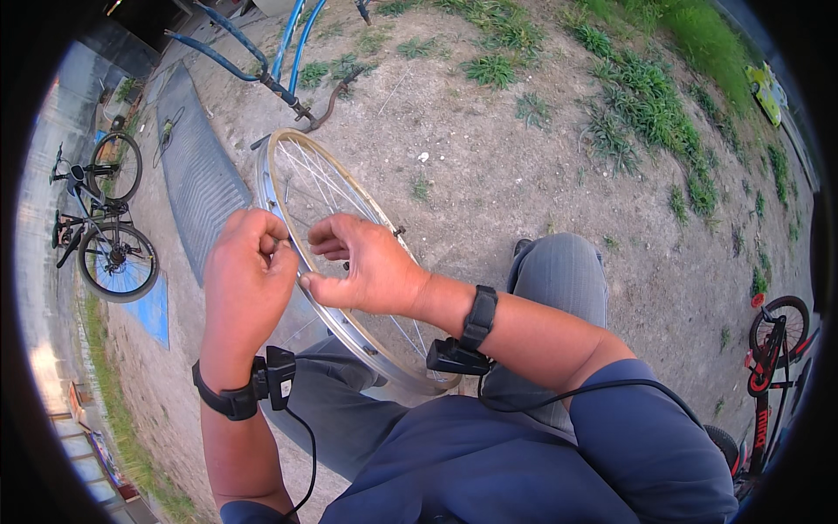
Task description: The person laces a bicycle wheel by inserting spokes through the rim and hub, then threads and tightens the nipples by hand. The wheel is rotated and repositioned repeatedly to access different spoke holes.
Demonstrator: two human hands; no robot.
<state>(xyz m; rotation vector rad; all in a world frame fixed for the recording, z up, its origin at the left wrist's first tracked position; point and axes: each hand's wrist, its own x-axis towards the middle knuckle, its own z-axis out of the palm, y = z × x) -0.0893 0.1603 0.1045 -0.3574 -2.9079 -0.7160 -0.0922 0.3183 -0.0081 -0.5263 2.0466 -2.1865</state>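
A bare bicycle wheel (pixel 276 182), with a silver and tan rim, thin spokes and no tyre, stands tilted between my legs. My left hand (pixel 249 284) is at the rim's left side, thumb and forefinger pinched together. Whatever lies in that pinch is too small to make out. Across the rim, my right hand (pixel 371 266) is over the spokes with its fingers bent and a gap between them and the thumb. That thumb rests at the rim's edge. The hub is mostly hidden behind my right hand.
A blue bicycle frame (pixel 297 48) with a fork lies ahead on the dirt. A grey ribbed mat (pixel 196 166) lies to the left, beyond it a dark bicycle (pixel 109 214) on a blue sheet (pixel 150 310). A red and black small bicycle (pixel 764 375) is at the right.
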